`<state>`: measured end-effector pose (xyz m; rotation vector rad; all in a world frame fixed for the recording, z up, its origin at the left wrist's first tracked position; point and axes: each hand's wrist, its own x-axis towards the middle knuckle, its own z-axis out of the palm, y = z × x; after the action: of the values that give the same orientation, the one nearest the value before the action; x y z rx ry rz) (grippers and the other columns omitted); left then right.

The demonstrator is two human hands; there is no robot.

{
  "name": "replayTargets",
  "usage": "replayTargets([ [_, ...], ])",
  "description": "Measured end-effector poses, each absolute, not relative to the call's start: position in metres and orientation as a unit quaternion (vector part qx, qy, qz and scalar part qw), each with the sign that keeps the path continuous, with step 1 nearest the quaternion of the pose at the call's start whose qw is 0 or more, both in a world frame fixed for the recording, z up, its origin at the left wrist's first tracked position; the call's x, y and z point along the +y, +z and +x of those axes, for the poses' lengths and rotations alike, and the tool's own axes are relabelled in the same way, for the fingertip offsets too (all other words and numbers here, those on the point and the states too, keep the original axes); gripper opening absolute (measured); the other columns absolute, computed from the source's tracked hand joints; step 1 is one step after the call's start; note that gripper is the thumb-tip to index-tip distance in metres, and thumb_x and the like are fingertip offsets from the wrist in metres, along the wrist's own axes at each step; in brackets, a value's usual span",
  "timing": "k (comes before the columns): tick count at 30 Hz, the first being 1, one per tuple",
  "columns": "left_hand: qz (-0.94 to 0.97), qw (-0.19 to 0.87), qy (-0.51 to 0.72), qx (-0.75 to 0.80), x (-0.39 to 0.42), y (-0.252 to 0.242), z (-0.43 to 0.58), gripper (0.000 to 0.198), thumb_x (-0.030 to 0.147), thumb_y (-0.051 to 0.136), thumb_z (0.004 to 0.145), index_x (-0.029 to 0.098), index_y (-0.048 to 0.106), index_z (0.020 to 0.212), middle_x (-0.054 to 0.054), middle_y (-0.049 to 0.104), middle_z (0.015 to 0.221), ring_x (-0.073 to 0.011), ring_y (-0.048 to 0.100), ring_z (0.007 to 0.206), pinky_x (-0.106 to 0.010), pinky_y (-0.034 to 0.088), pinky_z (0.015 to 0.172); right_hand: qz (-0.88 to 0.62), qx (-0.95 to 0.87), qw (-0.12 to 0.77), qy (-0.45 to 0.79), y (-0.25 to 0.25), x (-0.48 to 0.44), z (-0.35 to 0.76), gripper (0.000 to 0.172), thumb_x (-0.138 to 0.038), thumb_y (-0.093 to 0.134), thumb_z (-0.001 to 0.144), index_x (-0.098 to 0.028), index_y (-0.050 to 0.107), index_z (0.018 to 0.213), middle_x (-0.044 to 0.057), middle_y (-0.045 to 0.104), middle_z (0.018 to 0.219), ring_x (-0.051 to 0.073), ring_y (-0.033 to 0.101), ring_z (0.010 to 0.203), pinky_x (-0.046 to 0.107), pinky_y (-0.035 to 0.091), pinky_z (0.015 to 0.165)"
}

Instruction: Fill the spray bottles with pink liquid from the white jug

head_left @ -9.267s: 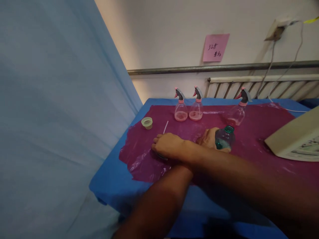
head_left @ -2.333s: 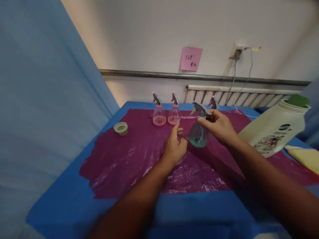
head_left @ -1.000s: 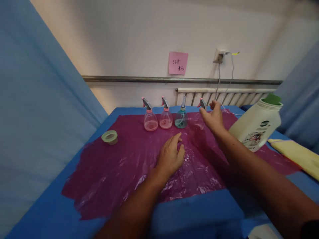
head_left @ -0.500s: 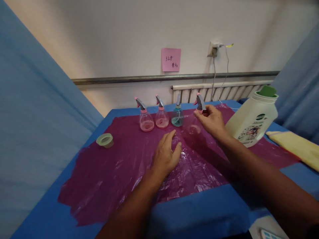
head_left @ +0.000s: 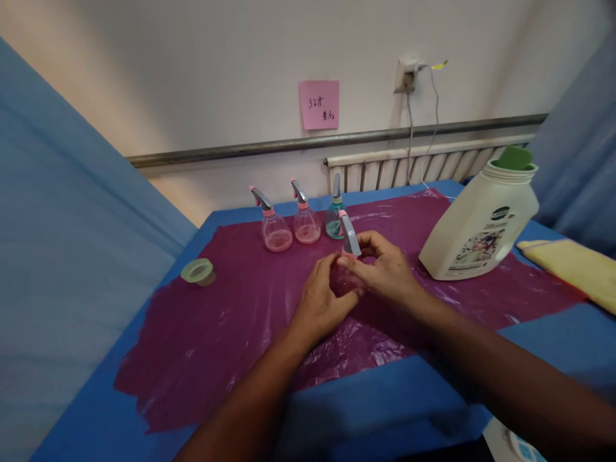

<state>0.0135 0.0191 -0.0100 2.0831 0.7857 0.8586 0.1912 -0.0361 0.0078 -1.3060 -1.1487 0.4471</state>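
Observation:
A spray bottle with a pink and grey head point(head_left: 350, 236) is upright in front of me, its clear body mostly hidden between my hands. My right hand point(head_left: 385, 264) grips it at the pink collar. Around its body curves my left hand point(head_left: 325, 296), thumb and fingers on either side. Behind stand two pink-collared spray bottles with pink liquid, one on the left point(head_left: 276, 232) and one beside it point(head_left: 307, 224). A teal spray bottle point(head_left: 333, 219) stands just behind the held one, partly covered by it.
A purple plastic sheet point(head_left: 231, 321) covers the blue table. A small greenish cup point(head_left: 198, 272) lies at the left. On the right are a large cream jug point(head_left: 481, 224) with a green piece on top and a yellow cloth point(head_left: 572, 266). Blue curtains hang at both sides.
My right hand has brought the spray bottle left and nearer to me, away from the right end of the row. My left hand has come around its body.

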Motion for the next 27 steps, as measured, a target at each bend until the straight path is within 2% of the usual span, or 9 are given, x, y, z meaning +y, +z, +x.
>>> replayTargets([
  [3,0.803,0.37,0.338,0.323,0.022,-0.013,0.014,0.075,0.028,0.095,0.087,0.025,0.06,0.154,-0.013,0.071,0.153,-0.0371,0.07,0.144,-0.059,0.056,0.125,-0.552,-0.499,0.642,0.184,0.006,-0.035,0.191,0.05,-0.048,0.097,0.086,-0.029,0.074,0.125,0.006,0.082,0.121,0.026,0.077,0.106,0.047,0.062,0.102],
  [9,0.792,0.4,0.33,0.322,0.026,-0.02,0.014,0.079,0.032,0.096,0.086,0.026,0.059,0.155,-0.014,0.071,0.154,-0.0371,0.069,0.144,-0.06,0.054,0.126,-0.553,-0.49,0.653,0.165,0.007,-0.034,0.192,0.056,-0.047,0.098,0.083,-0.026,0.075,0.13,0.006,0.083,0.112,0.026,0.078,0.105,0.048,0.064,0.104],
  [14,0.781,0.424,0.328,0.321,0.027,-0.02,0.014,0.079,0.032,0.096,0.086,0.027,0.059,0.156,-0.013,0.071,0.155,-0.0376,0.07,0.144,-0.06,0.055,0.126,-0.556,-0.496,0.645,0.169,0.003,-0.036,0.194,0.06,-0.042,0.093,0.088,-0.026,0.074,0.143,0.011,0.084,0.133,0.031,0.08,0.122,0.054,0.062,0.115],
  [17,0.778,0.44,0.32,0.313,0.027,-0.017,0.016,0.08,0.033,0.096,0.086,0.028,0.06,0.158,-0.014,0.069,0.159,-0.0405,0.067,0.15,-0.063,0.052,0.13,-0.538,-0.517,0.635,0.201,0.0,-0.039,0.194,0.067,-0.038,0.083,0.096,-0.029,0.065,0.16,0.012,0.081,0.146,0.031,0.078,0.134,0.056,0.059,0.121],
  [20,0.788,0.43,0.32,0.304,0.027,-0.013,0.016,0.079,0.034,0.095,0.087,0.028,0.062,0.158,-0.015,0.068,0.161,-0.0419,0.065,0.152,-0.065,0.049,0.132,-0.524,-0.523,0.639,0.207,-0.004,-0.037,0.193,0.074,-0.038,0.084,0.096,-0.03,0.058,0.165,0.012,0.077,0.152,0.03,0.076,0.136,0.055,0.058,0.122],
  [24,0.795,0.424,0.321,0.291,0.026,-0.011,0.015,0.072,0.032,0.094,0.088,0.03,0.065,0.154,-0.012,0.071,0.155,-0.0392,0.069,0.146,-0.062,0.053,0.128,-0.531,-0.496,0.663,0.179,-0.011,-0.032,0.192,0.075,-0.042,0.094,0.088,-0.028,0.064,0.155,0.01,0.08,0.135,0.028,0.077,0.123,0.053,0.061,0.117],
  [27,0.789,0.429,0.322,0.298,0.026,-0.014,0.014,0.073,0.031,0.095,0.087,0.029,0.064,0.153,-0.012,0.071,0.153,-0.038,0.069,0.143,-0.06,0.056,0.125,-0.519,-0.488,0.676,0.188,-0.013,-0.031,0.192,0.07,-0.04,0.09,0.092,-0.027,0.063,0.155,0.008,0.082,0.125,0.027,0.078,0.121,0.052,0.06,0.117],
])
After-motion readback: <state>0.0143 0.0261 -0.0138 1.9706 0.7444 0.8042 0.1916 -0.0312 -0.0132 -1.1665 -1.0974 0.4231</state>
